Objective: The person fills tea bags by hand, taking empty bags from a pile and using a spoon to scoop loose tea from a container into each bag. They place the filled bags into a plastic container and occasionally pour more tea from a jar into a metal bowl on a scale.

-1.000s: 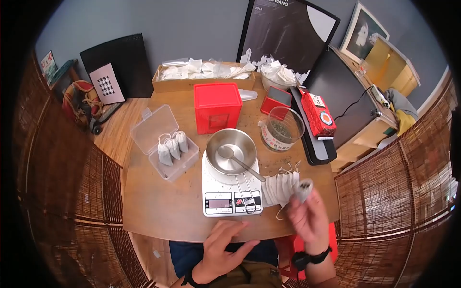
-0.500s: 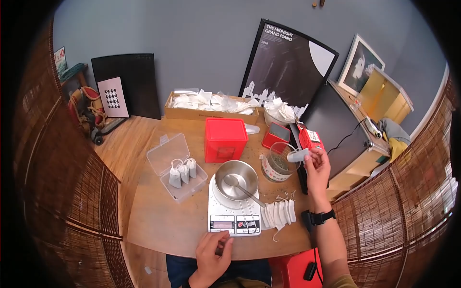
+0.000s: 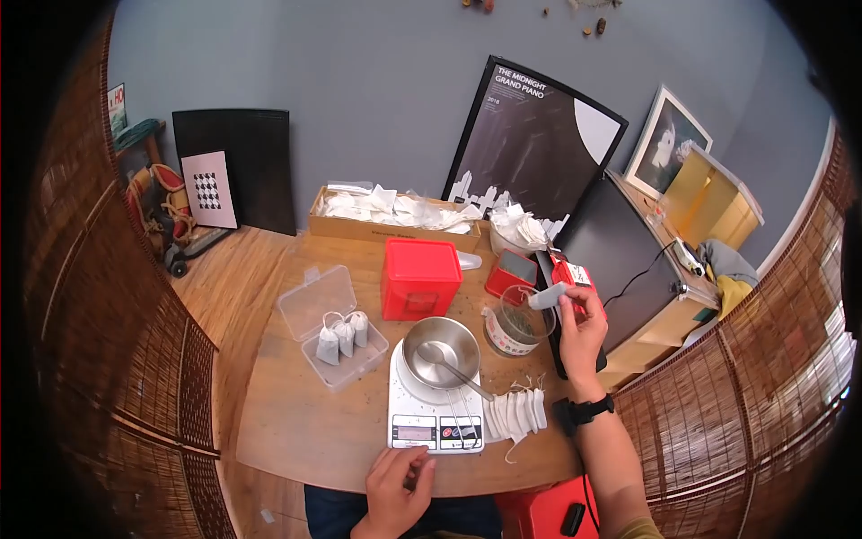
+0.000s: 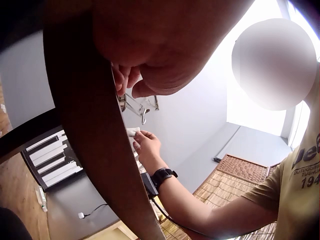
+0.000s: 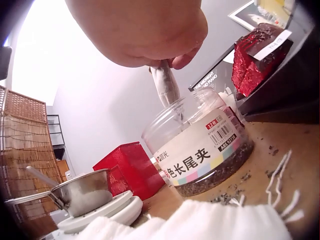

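My right hand [image 3: 584, 334] pinches one end of a small white cloth tea bag [image 3: 547, 296] above a clear plastic jar [image 3: 512, 347]. In the right wrist view the tea bag [image 5: 164, 86] slants mouth-down over the jar's rim, with dark dried leaf bits [image 5: 200, 187] at the bottom of the labelled jar. My left hand [image 3: 395, 485] rests loosely curled at the table's front edge, fingertips right by the front of the white kitchen scale [image 3: 400, 386]. On the scale sits a steel pot [image 3: 465, 343] with a spoon [image 3: 469, 382] leaning in it.
Flat drawstring bags [image 3: 516, 415] lie right of the scale. Several filled bags [image 3: 344, 337] stand in an open plastic box [image 3: 334, 375]. Behind are a red canister [image 3: 420, 280], a smaller red tin [image 3: 512, 278] and a cardboard box [image 3: 359, 228] of white bags.
My right hand has carried the tea bag from near the flat bags forward to above the jar and tipped it. My left hand has drawn its fingers in by the scale's front.
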A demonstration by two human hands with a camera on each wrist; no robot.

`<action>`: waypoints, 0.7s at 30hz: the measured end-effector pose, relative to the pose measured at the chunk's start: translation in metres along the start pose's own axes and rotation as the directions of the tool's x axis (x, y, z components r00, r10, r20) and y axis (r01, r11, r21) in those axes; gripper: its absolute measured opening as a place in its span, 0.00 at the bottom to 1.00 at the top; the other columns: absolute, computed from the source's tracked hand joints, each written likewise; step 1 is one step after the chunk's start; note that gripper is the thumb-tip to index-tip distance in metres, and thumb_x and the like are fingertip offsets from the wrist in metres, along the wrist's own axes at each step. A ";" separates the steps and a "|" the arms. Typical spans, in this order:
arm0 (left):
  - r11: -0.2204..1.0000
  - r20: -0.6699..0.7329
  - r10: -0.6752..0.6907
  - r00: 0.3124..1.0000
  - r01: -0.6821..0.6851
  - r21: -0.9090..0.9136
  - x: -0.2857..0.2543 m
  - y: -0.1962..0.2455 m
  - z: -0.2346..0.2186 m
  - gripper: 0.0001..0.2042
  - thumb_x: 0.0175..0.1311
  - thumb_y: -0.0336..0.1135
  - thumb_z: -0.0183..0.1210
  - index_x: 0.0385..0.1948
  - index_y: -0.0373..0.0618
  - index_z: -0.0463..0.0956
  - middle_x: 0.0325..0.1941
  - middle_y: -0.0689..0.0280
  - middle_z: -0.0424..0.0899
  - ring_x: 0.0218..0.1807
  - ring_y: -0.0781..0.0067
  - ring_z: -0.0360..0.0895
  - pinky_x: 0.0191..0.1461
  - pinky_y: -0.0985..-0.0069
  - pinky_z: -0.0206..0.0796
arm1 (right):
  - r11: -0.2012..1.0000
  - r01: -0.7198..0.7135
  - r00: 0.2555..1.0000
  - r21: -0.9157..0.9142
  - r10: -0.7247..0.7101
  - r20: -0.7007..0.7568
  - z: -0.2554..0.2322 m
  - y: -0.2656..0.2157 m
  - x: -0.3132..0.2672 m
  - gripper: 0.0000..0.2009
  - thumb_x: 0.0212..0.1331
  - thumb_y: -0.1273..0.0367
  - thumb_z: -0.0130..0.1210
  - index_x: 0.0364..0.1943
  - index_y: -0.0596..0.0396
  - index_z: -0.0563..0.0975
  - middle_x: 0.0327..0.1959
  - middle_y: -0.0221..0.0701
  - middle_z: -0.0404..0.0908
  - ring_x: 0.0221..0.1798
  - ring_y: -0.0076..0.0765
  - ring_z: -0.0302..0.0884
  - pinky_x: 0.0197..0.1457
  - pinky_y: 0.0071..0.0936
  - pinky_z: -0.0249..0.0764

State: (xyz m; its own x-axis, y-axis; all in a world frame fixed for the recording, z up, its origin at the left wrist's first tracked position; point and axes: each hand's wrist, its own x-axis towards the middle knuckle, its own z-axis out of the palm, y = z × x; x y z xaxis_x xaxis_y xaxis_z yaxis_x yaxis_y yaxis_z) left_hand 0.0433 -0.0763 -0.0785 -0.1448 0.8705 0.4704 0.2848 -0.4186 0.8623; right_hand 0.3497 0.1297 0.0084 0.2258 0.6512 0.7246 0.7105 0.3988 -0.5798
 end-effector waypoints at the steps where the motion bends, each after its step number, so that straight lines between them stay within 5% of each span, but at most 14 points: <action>1: 1.000 0.002 -0.007 1.000 0.007 -0.003 0.000 0.001 -0.001 0.08 0.72 0.24 0.69 0.49 0.35 0.85 0.34 0.62 0.84 0.28 0.77 0.79 0.31 0.79 0.72 | 1.000 0.003 1.000 0.001 -0.003 0.002 0.002 -0.004 0.000 0.06 0.75 0.75 0.64 0.50 0.63 0.83 0.48 0.30 0.88 0.50 0.23 0.84 0.56 0.25 0.82; 3: 1.000 0.000 -0.002 1.000 0.002 -0.012 -0.001 0.000 0.000 0.08 0.72 0.23 0.69 0.49 0.35 0.85 0.35 0.62 0.84 0.28 0.77 0.79 0.30 0.78 0.72 | 0.984 -0.168 0.984 0.064 0.164 0.065 0.003 -0.013 -0.002 0.06 0.75 0.75 0.65 0.50 0.63 0.83 0.48 0.31 0.88 0.51 0.24 0.85 0.57 0.26 0.82; 5: 1.000 -0.008 0.006 1.000 -0.006 -0.021 0.000 -0.001 0.000 0.08 0.72 0.23 0.69 0.49 0.35 0.85 0.35 0.62 0.84 0.28 0.77 0.80 0.30 0.78 0.72 | 0.990 -0.081 0.997 0.119 0.081 0.004 0.006 -0.008 -0.001 0.06 0.74 0.75 0.65 0.49 0.62 0.84 0.48 0.32 0.88 0.52 0.24 0.85 0.57 0.26 0.82; 7: 1.000 0.003 0.009 1.000 -0.009 -0.017 0.000 0.001 -0.003 0.09 0.72 0.23 0.69 0.50 0.35 0.85 0.35 0.61 0.85 0.29 0.76 0.81 0.31 0.77 0.73 | 0.995 -0.098 0.988 -0.015 0.099 0.121 0.005 -0.007 0.000 0.07 0.72 0.74 0.66 0.49 0.61 0.85 0.44 0.31 0.91 0.42 0.20 0.82 0.46 0.24 0.79; 10: 0.999 0.010 -0.003 1.000 0.003 -0.033 -0.001 -0.001 -0.002 0.09 0.72 0.24 0.69 0.51 0.35 0.84 0.35 0.60 0.85 0.29 0.74 0.82 0.31 0.77 0.74 | 0.999 -0.013 0.999 0.046 0.015 -0.030 0.010 -0.011 -0.002 0.06 0.72 0.74 0.67 0.48 0.60 0.86 0.42 0.30 0.91 0.40 0.20 0.81 0.46 0.23 0.78; 13: 1.000 0.010 0.019 1.000 -0.019 -0.009 -0.002 -0.001 -0.002 0.09 0.73 0.24 0.68 0.51 0.35 0.84 0.35 0.59 0.86 0.30 0.74 0.83 0.31 0.76 0.75 | 0.987 -0.159 0.982 -0.028 0.161 0.094 0.005 -0.015 -0.002 0.06 0.72 0.74 0.67 0.48 0.61 0.85 0.45 0.28 0.88 0.44 0.21 0.82 0.50 0.23 0.79; 19: 1.000 0.024 0.003 1.000 -0.003 0.004 -0.002 0.000 -0.003 0.09 0.73 0.24 0.68 0.51 0.36 0.85 0.36 0.58 0.87 0.30 0.72 0.85 0.32 0.75 0.76 | 0.996 -0.083 0.996 0.034 0.084 -0.015 0.010 -0.007 -0.003 0.05 0.70 0.73 0.66 0.45 0.60 0.85 0.39 0.30 0.89 0.41 0.23 0.82 0.47 0.26 0.78; 21: 1.000 0.016 0.029 0.999 -0.029 0.010 -0.001 -0.003 -0.002 0.10 0.73 0.24 0.68 0.52 0.36 0.84 0.36 0.61 0.87 0.29 0.75 0.82 0.31 0.77 0.74 | 0.998 -0.066 0.996 -0.007 0.066 0.059 0.006 -0.010 0.001 0.05 0.70 0.74 0.66 0.44 0.60 0.85 0.39 0.29 0.89 0.41 0.23 0.82 0.47 0.26 0.78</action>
State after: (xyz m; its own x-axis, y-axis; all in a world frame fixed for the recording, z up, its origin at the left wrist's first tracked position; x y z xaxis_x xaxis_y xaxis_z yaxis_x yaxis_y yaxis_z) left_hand 0.0411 -0.0764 -0.0808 -0.1219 0.8621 0.4918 0.2984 -0.4408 0.8466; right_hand 0.3387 0.1300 0.0123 0.2327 0.7130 0.6614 0.6985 0.3507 -0.6238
